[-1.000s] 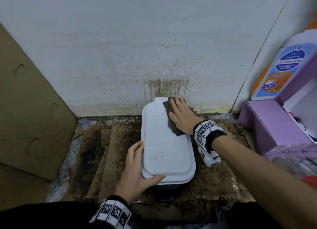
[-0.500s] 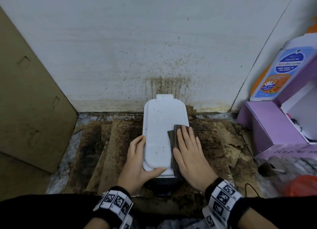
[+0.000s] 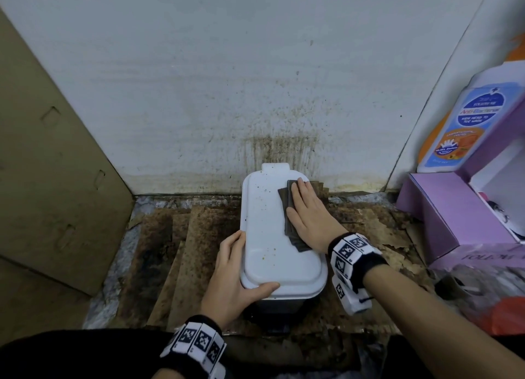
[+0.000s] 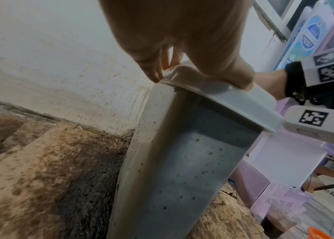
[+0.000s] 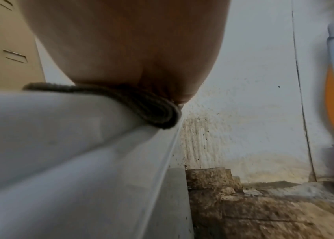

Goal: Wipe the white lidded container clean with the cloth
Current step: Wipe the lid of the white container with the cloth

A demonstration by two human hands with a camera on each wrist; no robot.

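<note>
The white lidded container (image 3: 270,236) stands on stained cardboard against the wall, its lid dotted with brown specks. A dark folded cloth (image 3: 288,208) lies on the right far part of the lid. My right hand (image 3: 308,212) lies flat on the cloth with straight fingers, pressing it down. My left hand (image 3: 235,270) grips the lid's near left corner, thumb on top, fingers along the left edge. The left wrist view shows the speckled side wall (image 4: 182,161) under the left hand (image 4: 182,40). In the right wrist view the cloth (image 5: 141,103) is squeezed between the palm and the lid (image 5: 59,129).
Stained cardboard sheets (image 3: 193,250) cover the floor around the container. A dirty white wall (image 3: 255,94) rises right behind it. A brown cardboard panel (image 3: 42,165) leans at the left. A purple box (image 3: 454,214) with a wash bottle (image 3: 468,123) stands at the right.
My right hand has slid the cloth from the lid's near right part back to its far right part. The left hand keeps its hold on the near left corner.
</note>
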